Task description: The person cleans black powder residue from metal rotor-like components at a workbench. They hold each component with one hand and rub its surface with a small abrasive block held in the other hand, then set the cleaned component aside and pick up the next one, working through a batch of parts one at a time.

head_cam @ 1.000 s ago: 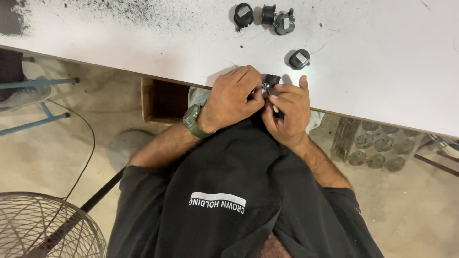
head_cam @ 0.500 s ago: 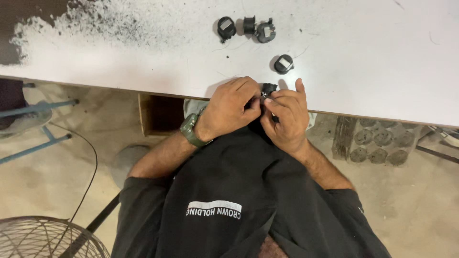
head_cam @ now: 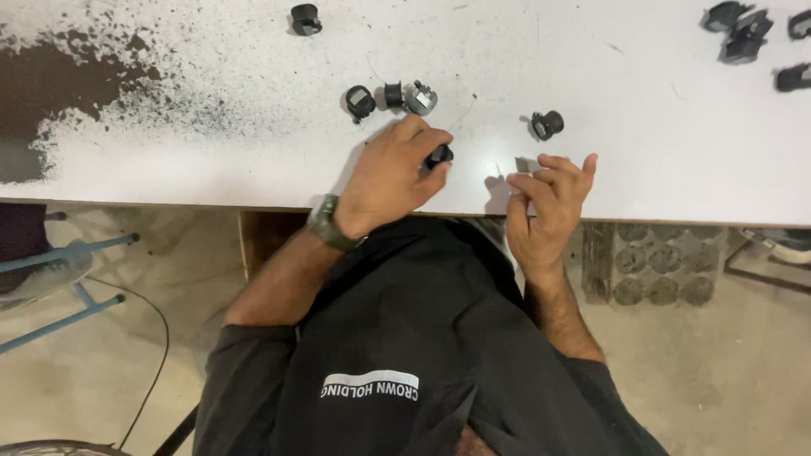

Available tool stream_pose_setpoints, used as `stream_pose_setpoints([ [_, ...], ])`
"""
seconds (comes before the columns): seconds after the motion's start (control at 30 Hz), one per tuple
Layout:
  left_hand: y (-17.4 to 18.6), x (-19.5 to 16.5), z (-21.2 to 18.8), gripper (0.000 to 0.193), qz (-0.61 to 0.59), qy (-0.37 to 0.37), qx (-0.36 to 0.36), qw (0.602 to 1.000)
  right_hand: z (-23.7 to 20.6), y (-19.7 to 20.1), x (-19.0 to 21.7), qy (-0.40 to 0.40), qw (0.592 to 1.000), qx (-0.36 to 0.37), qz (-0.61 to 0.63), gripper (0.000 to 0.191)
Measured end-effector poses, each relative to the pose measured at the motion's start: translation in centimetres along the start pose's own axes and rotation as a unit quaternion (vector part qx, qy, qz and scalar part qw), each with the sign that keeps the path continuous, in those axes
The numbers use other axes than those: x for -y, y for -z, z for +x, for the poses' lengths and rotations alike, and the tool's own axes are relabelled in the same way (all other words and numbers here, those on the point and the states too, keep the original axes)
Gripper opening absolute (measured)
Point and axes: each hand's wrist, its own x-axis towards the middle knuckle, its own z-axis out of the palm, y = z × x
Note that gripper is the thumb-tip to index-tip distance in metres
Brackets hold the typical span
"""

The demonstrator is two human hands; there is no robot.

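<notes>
The left hand is gripping a small black round plastic part; the right hand is pinching a small grey metal piece. Three similar black parts are lying just beyond, on the white speckled table.

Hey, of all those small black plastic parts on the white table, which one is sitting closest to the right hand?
The lone small black plastic part just beyond the right hand, above its fingertips. The other loose parts lie farther off.

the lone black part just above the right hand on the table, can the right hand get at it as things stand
Probably yes. The lone black part lies on bare white table just beyond the right hand, with nothing between them. That hand's fingers pinch a small grey piece, which may hinder a grasp.
</notes>
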Motion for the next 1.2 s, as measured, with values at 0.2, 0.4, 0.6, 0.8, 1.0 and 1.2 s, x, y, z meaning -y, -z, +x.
stream_pose_setpoints([
  [0.2,4.3,1.9,-3.2,0.03,-0.065,0.174,0.138,0.973,0.6,-1.2,2.3,0.059,0.992,0.115,-0.01,0.033],
  [0.4,4.6,2.3,-3.1,0.021,-0.082,0.069,0.1,0.989,3.1,-5.2,5.0,0.096,0.979,0.18,0.012,0.056],
  [0.6,5.1,2.2,-4.4,0.04,-0.035,0.003,0.05,0.998,2.8,-5.4,5.1,0.086,0.983,0.161,-0.014,0.042],
  [0.8,3.7,1.8,-6.0,0.04,0.124,-0.119,-0.023,0.985,2.1,-5.5,5.2,0.085,0.985,0.145,-0.023,0.033],
  [1.0,2.2,2.7,-7.1,0.017,0.195,-0.125,-0.07,0.97,1.7,-6.0,5.0,0.096,0.986,0.128,-0.049,0.031],
  [1.2,1.6,2.9,-7.4,0.033,0.185,-0.102,-0.087,0.974,1.3,-6.1,4.7,0.09,0.985,0.14,-0.042,0.035],
])
